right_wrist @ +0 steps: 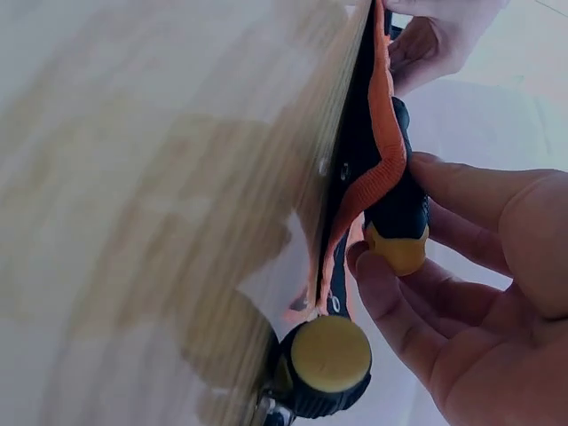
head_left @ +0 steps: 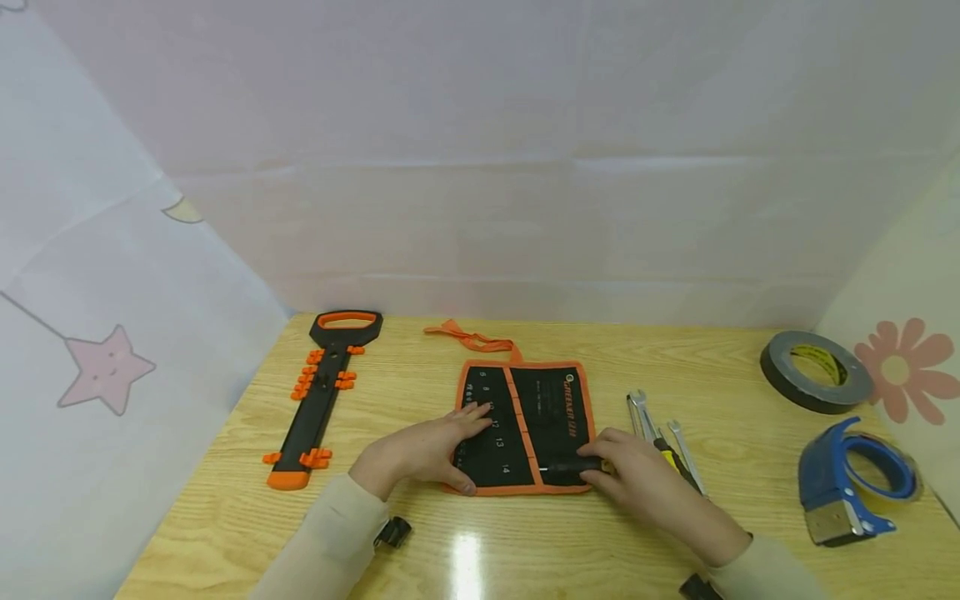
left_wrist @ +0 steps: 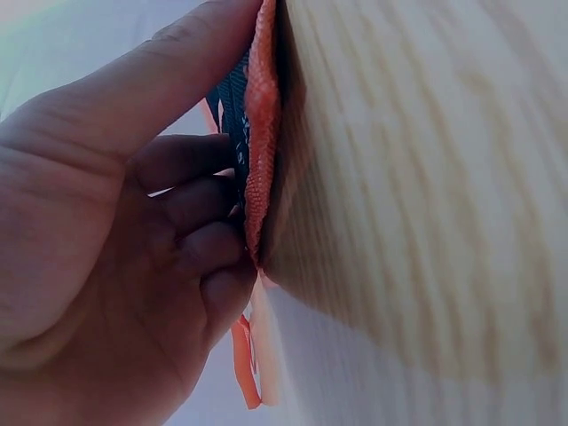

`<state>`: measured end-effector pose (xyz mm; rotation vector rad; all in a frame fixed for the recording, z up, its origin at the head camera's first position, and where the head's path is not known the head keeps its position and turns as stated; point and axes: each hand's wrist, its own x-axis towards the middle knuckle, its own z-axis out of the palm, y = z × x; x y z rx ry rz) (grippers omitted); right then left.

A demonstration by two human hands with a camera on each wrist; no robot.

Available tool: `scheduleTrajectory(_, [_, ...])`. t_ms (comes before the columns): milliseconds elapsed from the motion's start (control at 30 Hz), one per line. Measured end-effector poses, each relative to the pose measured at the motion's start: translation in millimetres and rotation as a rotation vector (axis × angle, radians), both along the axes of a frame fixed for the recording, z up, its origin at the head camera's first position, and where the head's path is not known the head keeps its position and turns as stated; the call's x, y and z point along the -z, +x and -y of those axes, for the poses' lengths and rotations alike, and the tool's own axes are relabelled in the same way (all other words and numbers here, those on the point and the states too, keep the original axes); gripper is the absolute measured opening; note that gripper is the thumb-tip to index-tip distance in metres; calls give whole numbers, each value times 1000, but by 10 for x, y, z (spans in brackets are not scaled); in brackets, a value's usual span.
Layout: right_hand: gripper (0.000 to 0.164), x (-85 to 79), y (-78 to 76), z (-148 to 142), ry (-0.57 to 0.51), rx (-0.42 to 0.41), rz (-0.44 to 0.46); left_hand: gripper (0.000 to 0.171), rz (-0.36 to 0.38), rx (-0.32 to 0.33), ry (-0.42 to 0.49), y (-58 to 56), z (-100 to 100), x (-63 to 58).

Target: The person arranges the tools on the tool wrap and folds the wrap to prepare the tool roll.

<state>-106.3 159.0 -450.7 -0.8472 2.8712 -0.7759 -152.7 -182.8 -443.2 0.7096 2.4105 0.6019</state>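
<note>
A black tool pouch [head_left: 551,400] with orange trim lies unrolled on the table, its orange tie strap [head_left: 480,340] stretched out behind. My left hand [head_left: 427,446] rests on the pouch's left part, fingers spread over the printed sizes and thumb near the front edge. In the left wrist view the thumb [left_wrist: 169,75] lies along the orange edging [left_wrist: 260,133]. With fingertips and thumb, my right hand [head_left: 637,479] pinches a screwdriver [head_left: 566,465] by its black and yellow handle. The screwdriver lies across the pouch's right part, shaft pointing left; its tip reaches the slanted orange band, but whether it is inside a pocket I cannot tell.
Right of the pouch lie wrenches [head_left: 640,404] and another black and yellow screwdriver [head_left: 671,457]. A grey tape roll [head_left: 783,379] and a blue tape dispenser [head_left: 813,475] are at the far right. A black and orange rack [head_left: 318,412] lies at left.
</note>
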Motion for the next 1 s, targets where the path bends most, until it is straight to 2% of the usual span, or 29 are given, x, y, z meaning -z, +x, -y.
scheduleTrajectory(267, [20,-6,5,97,62,-30,-46,103,-6,5,0,-2,-1,11])
scheduleTrajectory(567, [28,8,-12,96,48,-40,-11,102,-9,4,-3,10,-5,-9])
scheduleTrajectory(767, [21,21,-19,115,76,-30,-34,103,-10,4,-13,8,-12,-13])
scheduleTrajectory(1000, [18,7,-23,165,96,-58,-68,102,-18,2,-20,-14,-59,-10])
